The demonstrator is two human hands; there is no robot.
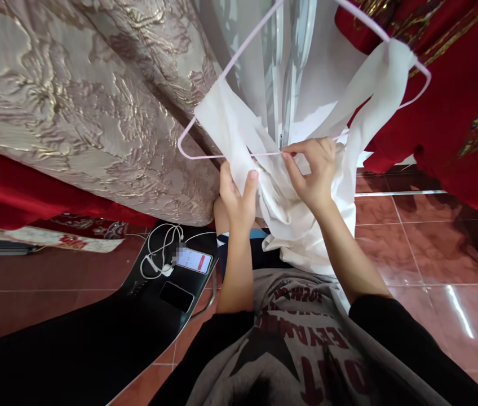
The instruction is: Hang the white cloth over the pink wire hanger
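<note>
A thin pale pink clothes hanger (251,40) hangs in front of me, its top beyond the upper edge of the view. A white garment (306,256) is draped on it, one strap-like part over each shoulder of the hanger, the rest bunched down towards my lap. My left hand (239,197) holds the left strap-like part between thumb and fingers, just below the hanger's bottom bar. With thumb and forefinger, my right hand (313,169) pinches that bar near its middle. The garment's folds hide part of the bar to the right.
Beige embossed curtain cloth (107,113) hangs close on the left, and red cloth with gold sequins (454,113) on the right. Behind the hanger stand metal poles (296,62). Lower left, a black chair (95,321) bears a lit phone (194,260), a dark phone (177,296) and a white cable (151,256).
</note>
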